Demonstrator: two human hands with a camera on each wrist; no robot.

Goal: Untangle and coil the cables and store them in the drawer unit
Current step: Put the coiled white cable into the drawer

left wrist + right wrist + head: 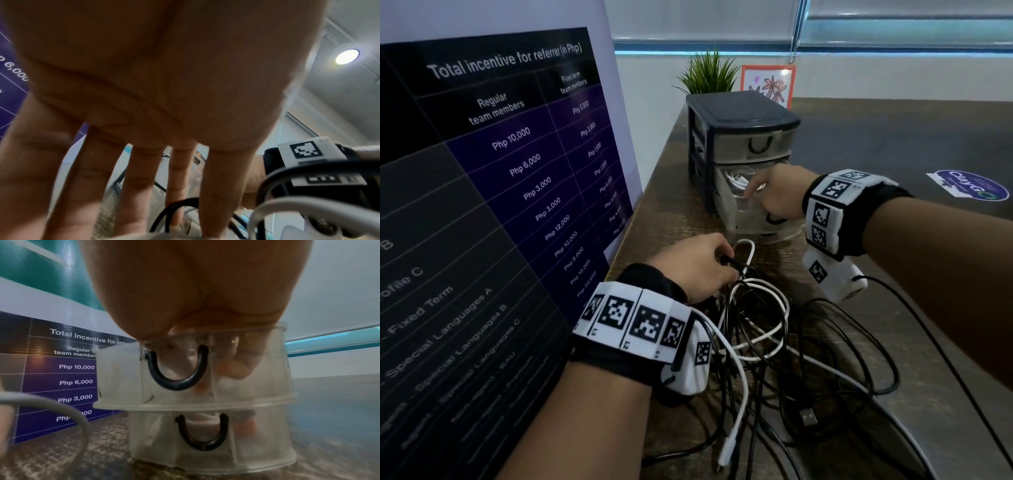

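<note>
The drawer unit (739, 147) stands toward the far side of the brown table (893, 144), its top drawer closed and its middle drawer (748, 209) pulled out toward the person. A coiled white cable (738, 180) already lies in that open drawer, and the right hand (774, 197) reaches down into it from the right, probably to settle the coil so the drawer can slide shut. The right wrist view shows the fingers (236, 368) through the clear front wall, bent downward inside, but whether they pinch the cable or only press it cannot be told.

Nearer, the left hand (698, 267) rests on the far edge of the tangled cables (763, 329), black and white loops piled together on the table in front of the unit. In the head view its fingers curl around a black strand, seemingly to keep the next cable ready (or to pin the heap in place); the left wrist view shows the fingers fairly straight, so the grip looks light.

A referral poster (493, 171) stands to the left, a small plant (705, 73) behind the unit.
</note>
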